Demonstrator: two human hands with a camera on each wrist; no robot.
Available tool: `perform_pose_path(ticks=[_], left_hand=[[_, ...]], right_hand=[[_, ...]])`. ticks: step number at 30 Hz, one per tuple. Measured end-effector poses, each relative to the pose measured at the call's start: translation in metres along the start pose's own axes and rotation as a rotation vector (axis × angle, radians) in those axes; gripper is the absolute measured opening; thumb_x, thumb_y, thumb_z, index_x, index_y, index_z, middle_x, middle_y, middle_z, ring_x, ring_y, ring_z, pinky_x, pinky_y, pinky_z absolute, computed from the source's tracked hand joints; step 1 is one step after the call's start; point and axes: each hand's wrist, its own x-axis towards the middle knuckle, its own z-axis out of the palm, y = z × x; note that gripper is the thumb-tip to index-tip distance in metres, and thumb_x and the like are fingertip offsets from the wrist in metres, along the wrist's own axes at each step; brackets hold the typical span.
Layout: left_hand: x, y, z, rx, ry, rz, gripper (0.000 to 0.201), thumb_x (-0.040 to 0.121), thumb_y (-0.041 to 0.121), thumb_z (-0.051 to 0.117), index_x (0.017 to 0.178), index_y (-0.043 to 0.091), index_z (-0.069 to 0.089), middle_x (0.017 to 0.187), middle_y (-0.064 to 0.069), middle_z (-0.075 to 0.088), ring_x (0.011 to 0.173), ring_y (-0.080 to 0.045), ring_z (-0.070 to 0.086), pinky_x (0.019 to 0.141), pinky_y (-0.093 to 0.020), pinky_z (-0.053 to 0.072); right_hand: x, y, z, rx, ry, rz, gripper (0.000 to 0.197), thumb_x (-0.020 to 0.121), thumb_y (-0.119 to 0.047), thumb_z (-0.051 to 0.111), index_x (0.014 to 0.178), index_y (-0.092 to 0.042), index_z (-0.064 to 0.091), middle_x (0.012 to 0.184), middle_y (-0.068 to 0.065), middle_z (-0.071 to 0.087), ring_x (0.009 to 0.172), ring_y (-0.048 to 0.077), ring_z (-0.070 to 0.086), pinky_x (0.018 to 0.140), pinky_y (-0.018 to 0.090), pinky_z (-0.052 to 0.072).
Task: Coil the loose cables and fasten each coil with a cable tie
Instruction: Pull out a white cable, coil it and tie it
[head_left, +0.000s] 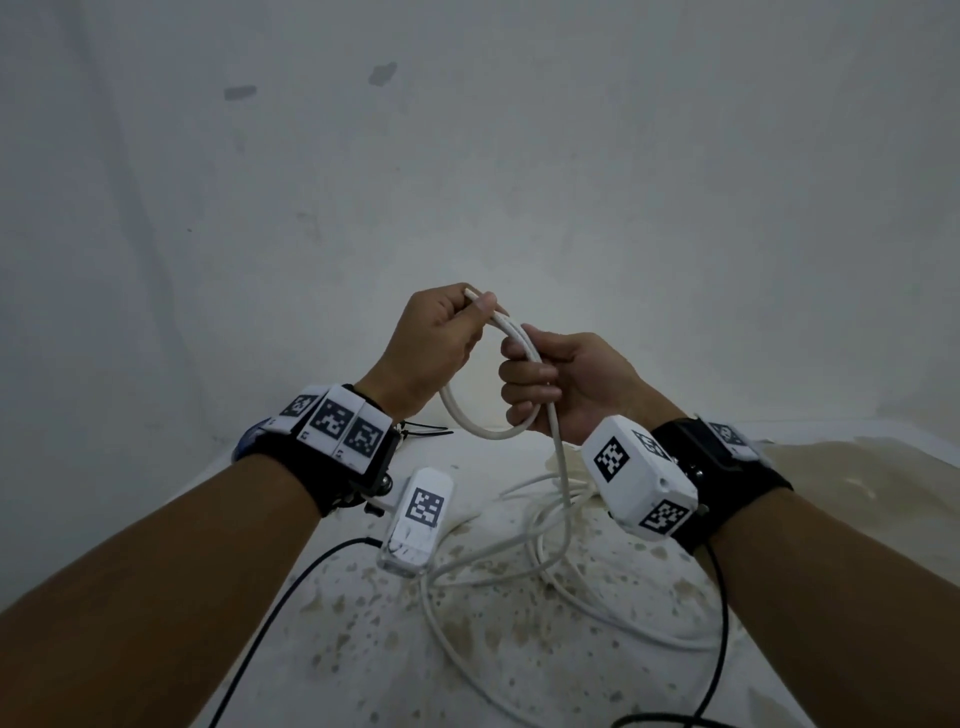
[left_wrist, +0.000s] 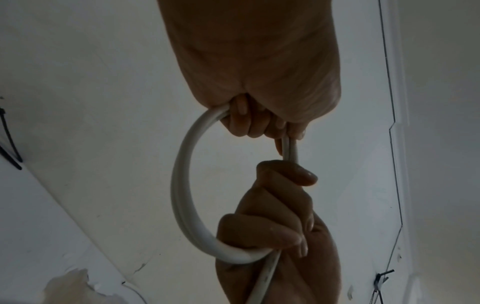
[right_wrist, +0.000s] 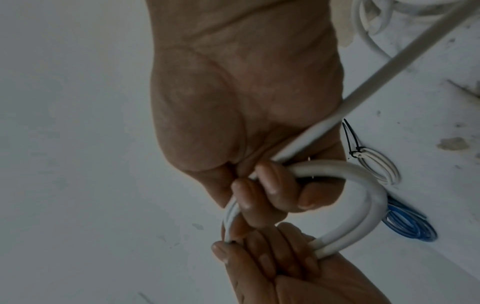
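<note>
A white cable (head_left: 475, 423) is bent into a small loop held in the air between both hands. My left hand (head_left: 441, 338) pinches the cable's end at the top of the loop (left_wrist: 182, 181). My right hand (head_left: 540, 384) grips the loop's other side, fingers curled round the cable (right_wrist: 363, 185). From the right hand the rest of the cable (head_left: 561, 519) drops to a loose tangle (head_left: 519, 571) on the speckled white surface. Black cable ties (head_left: 423, 430) lie behind my left wrist.
A tied white coil (right_wrist: 376, 166) and a blue coil (right_wrist: 405, 224) lie on the surface past my right hand. A pale wall (head_left: 467, 156) rises behind the surface. Black wires (head_left: 719, 623) run from the wrist cameras.
</note>
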Motion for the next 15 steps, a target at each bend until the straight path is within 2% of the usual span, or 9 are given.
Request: perform_pose_path(ticks=[3, 5, 10, 12, 15], left_hand=[[0.000, 0.001, 0.001, 0.002, -0.016, 0.007, 0.027, 0.102, 0.014, 0.047, 0.089, 0.000, 0.067, 0.051, 0.005, 0.037, 0.043, -0.007, 0.028, 0.043, -0.017, 0.026], [0.000, 0.002, 0.000, 0.005, -0.027, 0.006, 0.027, 0.102, 0.013, 0.047, 0.089, 0.001, 0.067, 0.050, 0.007, 0.037, 0.043, -0.006, 0.029, 0.043, -0.017, 0.026], [0.000, 0.001, 0.001, 0.042, -0.039, -0.010, 0.029, 0.102, 0.013, 0.046, 0.093, -0.005, 0.066, 0.049, 0.008, 0.038, 0.042, -0.005, 0.029, 0.043, -0.017, 0.026], [0.001, -0.003, 0.001, 0.091, -0.003, -0.010, 0.030, 0.102, 0.014, 0.047, 0.091, -0.007, 0.066, 0.048, 0.011, 0.040, 0.042, -0.004, 0.031, 0.045, -0.017, 0.028], [0.002, -0.010, 0.004, 0.216, 0.076, 0.007, 0.031, 0.101, 0.020, 0.050, 0.082, -0.001, 0.065, 0.046, 0.013, 0.043, 0.044, -0.005, 0.035, 0.051, -0.023, 0.030]], right_hand=[[-0.002, 0.001, -0.001, 0.018, -0.015, -0.007, 0.027, 0.099, -0.032, 0.040, 0.083, -0.014, 0.054, 0.056, -0.007, 0.035, 0.048, 0.008, 0.030, 0.063, 0.024, 0.035], [-0.002, 0.003, 0.000, 0.007, -0.017, -0.030, 0.027, 0.099, -0.033, 0.042, 0.084, -0.014, 0.054, 0.055, -0.007, 0.037, 0.048, 0.008, 0.033, 0.063, 0.024, 0.039], [-0.004, 0.006, -0.001, -0.001, 0.024, -0.051, 0.027, 0.097, -0.033, 0.046, 0.082, -0.014, 0.056, 0.055, -0.007, 0.040, 0.047, 0.006, 0.036, 0.059, 0.024, 0.048], [-0.003, 0.004, 0.004, -0.034, 0.069, -0.034, 0.030, 0.099, -0.035, 0.043, 0.083, -0.013, 0.056, 0.053, -0.007, 0.036, 0.045, 0.007, 0.033, 0.054, 0.023, 0.044], [0.003, 0.001, 0.016, -0.262, 0.318, -0.080, 0.043, 0.102, -0.043, 0.039, 0.075, -0.014, 0.054, 0.050, -0.007, 0.026, 0.041, 0.009, 0.022, 0.043, 0.021, 0.026]])
